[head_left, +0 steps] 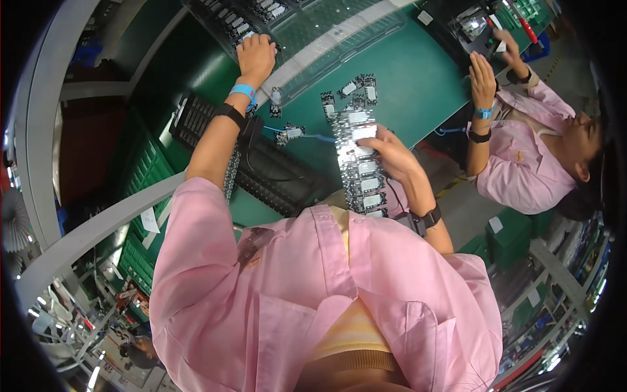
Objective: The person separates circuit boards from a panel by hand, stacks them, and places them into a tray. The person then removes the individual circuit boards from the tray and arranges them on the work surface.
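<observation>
At the far left, my left hand [257, 60] reaches over a clear plastic tray [326, 47] with its fingers curled down together. A small circuit board shows partly at the fingertips; the hand covers most of it. My right hand [394, 155] grips a long panel of joined circuit boards [360, 168] at its right edge, thumb on top. This panel hangs in front of my chest, near the table's front edge. Beyond its far end several loose circuit boards [370, 89] lie on the green table [418, 85]. Another loose board [290, 132] lies between my arms.
A black slotted rack [274, 183] stands below my left forearm, with a cable across it. Green crates [147, 163] are at the left. At the right a co-worker [522, 150] in pink works at a black device [457, 29]. A grey rail [98, 228] curves past my left side.
</observation>
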`<state>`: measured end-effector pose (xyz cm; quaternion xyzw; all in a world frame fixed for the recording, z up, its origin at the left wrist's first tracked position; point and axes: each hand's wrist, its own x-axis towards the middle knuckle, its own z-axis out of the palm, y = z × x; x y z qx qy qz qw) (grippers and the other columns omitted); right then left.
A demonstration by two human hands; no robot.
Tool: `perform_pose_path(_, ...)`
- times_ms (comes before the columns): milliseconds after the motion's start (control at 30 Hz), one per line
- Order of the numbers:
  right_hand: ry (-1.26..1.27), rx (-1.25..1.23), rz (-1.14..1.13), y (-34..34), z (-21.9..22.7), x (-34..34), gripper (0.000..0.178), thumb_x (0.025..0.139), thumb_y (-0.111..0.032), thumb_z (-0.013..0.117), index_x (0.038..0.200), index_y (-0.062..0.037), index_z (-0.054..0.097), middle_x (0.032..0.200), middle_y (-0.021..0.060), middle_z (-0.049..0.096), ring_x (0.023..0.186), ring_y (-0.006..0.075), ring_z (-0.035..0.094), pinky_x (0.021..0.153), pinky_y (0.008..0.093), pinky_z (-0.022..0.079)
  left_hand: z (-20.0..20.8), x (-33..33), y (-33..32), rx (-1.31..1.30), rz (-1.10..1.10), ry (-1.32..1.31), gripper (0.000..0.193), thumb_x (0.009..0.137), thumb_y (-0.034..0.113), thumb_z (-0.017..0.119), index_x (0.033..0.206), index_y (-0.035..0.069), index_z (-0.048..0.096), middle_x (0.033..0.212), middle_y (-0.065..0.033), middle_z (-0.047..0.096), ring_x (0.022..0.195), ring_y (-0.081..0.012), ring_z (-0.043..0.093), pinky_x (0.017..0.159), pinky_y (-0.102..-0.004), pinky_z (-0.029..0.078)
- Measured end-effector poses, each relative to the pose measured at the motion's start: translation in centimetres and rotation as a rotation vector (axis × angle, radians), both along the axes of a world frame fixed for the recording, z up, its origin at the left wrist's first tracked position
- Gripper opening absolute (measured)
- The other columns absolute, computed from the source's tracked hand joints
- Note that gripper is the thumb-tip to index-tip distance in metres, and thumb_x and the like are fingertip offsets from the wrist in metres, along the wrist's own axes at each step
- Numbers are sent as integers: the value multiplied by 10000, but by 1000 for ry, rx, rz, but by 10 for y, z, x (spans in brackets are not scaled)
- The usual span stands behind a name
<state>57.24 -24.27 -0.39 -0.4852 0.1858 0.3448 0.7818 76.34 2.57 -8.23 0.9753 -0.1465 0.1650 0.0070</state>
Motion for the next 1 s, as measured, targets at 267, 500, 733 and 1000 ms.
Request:
perform_pose_path(267, -17, 166, -90, -11, -2, -21, 290, 813, -53, 480, 1095, -25, 417, 973, 61, 544, 839, 117, 539, 719, 262, 456, -9, -42, -7, 31, -23, 169, 205, 736, 214, 565, 921, 143, 513, 904, -68, 485, 855, -245, 478, 706, -388, 349)
perform_pose_path(500, 41, 146, -99, 7, 1, -29, 331, 824, -64, 475, 1146, -52, 400, 993, 49, 537, 844, 97, 526, 700, 259, 452, -23, -15, 17, -15, 144, 13, 169, 701, 222, 566, 835, 123, 542, 848, -73, 503, 807, -246, 506, 673, -394, 361)
perform_pose_path(733, -264, -476, -59, 15, -21, -1, 447, 819, -182, 520, 1184, 26, 366, 1092, 106, 489, 981, 162, 450, 847, 269, 353, 68, -50, -45, -433, -187, 329, 181, 758, 189, 490, 828, 32, 548, 832, -155, 527, 774, -308, 506, 695, -392, 413)
perform_pose_path(1000, -658, -336, 180, 56, 18, 50, 144, 815, -143, 504, 888, -20, 490, 755, -16, 468, 716, 69, 404, 640, 204, 339, 123, -99, -52, -664, -63, 416, 381, 825, 371, 411, 752, 38, 580, 626, -184, 539, 597, -371, 527, 541, -455, 393)
